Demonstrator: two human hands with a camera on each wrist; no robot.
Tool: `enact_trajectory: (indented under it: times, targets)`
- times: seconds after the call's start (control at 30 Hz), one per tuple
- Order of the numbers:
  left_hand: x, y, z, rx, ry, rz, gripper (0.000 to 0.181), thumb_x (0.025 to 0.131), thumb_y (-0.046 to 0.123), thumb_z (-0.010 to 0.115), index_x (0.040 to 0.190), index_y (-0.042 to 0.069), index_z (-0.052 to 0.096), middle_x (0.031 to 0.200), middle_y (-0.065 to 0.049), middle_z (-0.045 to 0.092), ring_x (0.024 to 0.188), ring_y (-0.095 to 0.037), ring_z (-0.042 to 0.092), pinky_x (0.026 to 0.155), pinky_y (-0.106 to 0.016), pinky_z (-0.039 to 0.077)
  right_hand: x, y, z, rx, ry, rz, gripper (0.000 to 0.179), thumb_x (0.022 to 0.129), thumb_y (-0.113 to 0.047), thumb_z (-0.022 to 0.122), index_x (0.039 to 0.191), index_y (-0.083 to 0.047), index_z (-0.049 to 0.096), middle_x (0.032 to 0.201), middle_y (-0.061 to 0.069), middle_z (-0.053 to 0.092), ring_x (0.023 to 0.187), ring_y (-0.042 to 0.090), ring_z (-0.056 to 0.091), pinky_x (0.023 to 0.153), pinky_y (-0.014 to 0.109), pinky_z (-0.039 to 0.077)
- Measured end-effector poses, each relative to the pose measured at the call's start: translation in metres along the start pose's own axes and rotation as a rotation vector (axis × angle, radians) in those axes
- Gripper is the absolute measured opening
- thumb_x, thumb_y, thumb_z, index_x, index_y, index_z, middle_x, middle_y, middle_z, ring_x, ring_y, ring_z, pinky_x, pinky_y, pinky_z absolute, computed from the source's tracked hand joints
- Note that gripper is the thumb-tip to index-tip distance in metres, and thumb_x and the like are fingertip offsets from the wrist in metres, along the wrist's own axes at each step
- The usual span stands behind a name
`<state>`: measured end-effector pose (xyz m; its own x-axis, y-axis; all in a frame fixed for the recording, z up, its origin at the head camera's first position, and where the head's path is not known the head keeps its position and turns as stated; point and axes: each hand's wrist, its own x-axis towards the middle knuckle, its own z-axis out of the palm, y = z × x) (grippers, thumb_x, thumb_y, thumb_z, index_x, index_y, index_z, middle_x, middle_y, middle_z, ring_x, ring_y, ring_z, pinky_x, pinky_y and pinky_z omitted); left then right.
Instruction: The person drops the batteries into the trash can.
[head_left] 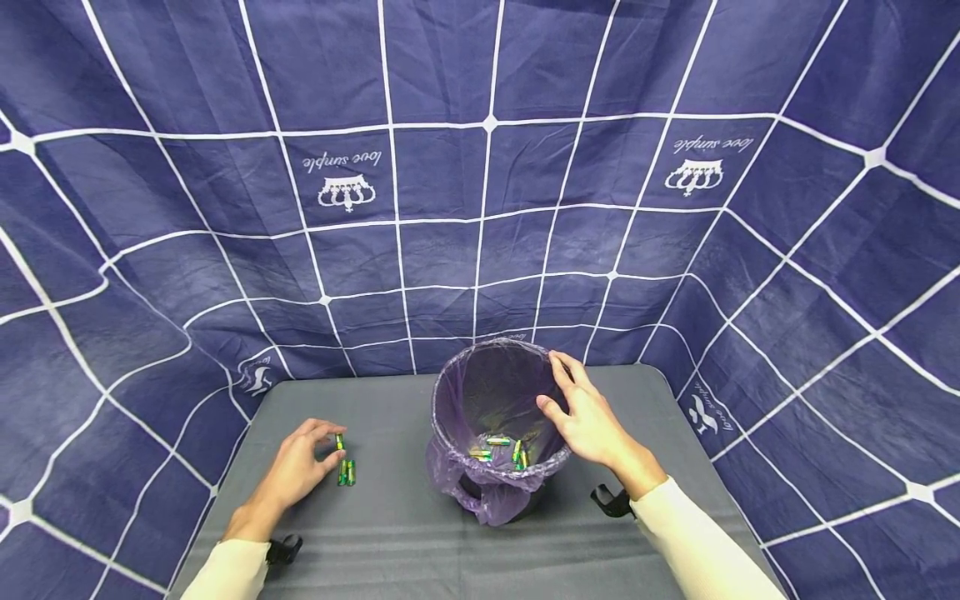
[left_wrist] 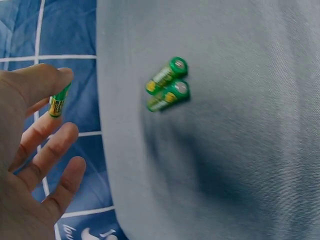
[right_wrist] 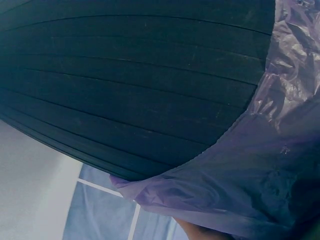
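Between thumb and index finger my left hand [head_left: 296, 467] pinches a small green-and-yellow battery [left_wrist: 57, 106], held above the table's left part. Two more green batteries [left_wrist: 167, 75] lie side by side on the table, just beyond that hand's fingers. At the centre stands a dark ribbed bin [right_wrist: 130, 95], lined with a purple plastic bag [head_left: 495, 496] folded over its rim. My right hand [head_left: 596, 421] grips the bin's right rim, thumb on the inside. Several green batteries [head_left: 498, 441] lie at the bottom of the bin. In the right wrist view, the bag hides most of that hand.
A grey cloth-covered table [head_left: 375, 533] lies under everything. Blue curtains [head_left: 442, 258] with white grid lines stand along the back and both sides. Black straps [head_left: 285, 549] are on both wrists.
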<state>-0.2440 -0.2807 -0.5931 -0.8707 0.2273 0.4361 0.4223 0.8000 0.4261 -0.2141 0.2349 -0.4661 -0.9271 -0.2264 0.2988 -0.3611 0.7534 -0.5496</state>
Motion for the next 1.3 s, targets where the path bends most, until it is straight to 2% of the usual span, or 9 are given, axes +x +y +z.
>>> enact_trajectory:
  times: [0.37, 0.6, 0.8, 1.3]
  targets:
    - [0.013, 0.027, -0.007, 0.013, 0.042, 0.079, 0.043, 0.083, 0.003, 0.103, 0.122, 0.012, 0.087, 0.116, -0.003, 0.080, 0.098, -0.027, 0.080, 0.084, -0.048, 0.066, -0.001, -0.001, 0.000, 0.006, -0.012, 0.014, 0.078, 0.117, -0.031, 0.065, 0.179, 0.005, 0.034, 0.189, 0.021, 0.033, 0.167, 0.050, 0.051, 0.132, 0.072, 0.045]
    - [0.019, 0.046, -0.014, 0.036, 0.047, 0.118, 0.042, 0.086, 0.004, 0.102, 0.123, 0.013, 0.087, 0.120, -0.004, 0.080, 0.107, -0.030, 0.082, 0.086, -0.052, 0.065, -0.001, 0.000, 0.001, 0.007, -0.009, 0.009, 0.078, 0.117, -0.031, 0.065, 0.179, 0.005, 0.034, 0.189, 0.020, 0.033, 0.167, 0.050, 0.051, 0.132, 0.072, 0.045]
    - [0.027, 0.062, -0.021, 0.050, 0.048, 0.144, 0.041, 0.088, 0.007, 0.102, 0.125, 0.014, 0.086, 0.122, -0.004, 0.080, 0.108, -0.031, 0.082, 0.087, -0.054, 0.066, 0.000, 0.001, 0.001, 0.007, -0.008, 0.007, 0.079, 0.117, -0.032, 0.065, 0.179, 0.006, 0.034, 0.189, 0.020, 0.033, 0.166, 0.051, 0.051, 0.132, 0.072, 0.045]
    - [0.056, 0.100, -0.037, 0.004, 0.092, 0.244, 0.042, 0.087, 0.010, 0.102, 0.125, 0.014, 0.086, 0.124, -0.004, 0.080, 0.111, -0.030, 0.084, 0.095, -0.054, 0.068, -0.001, 0.002, 0.000, 0.008, 0.004, -0.001, 0.079, 0.116, -0.031, 0.066, 0.178, 0.007, 0.035, 0.188, 0.021, 0.035, 0.167, 0.052, 0.050, 0.132, 0.072, 0.045]
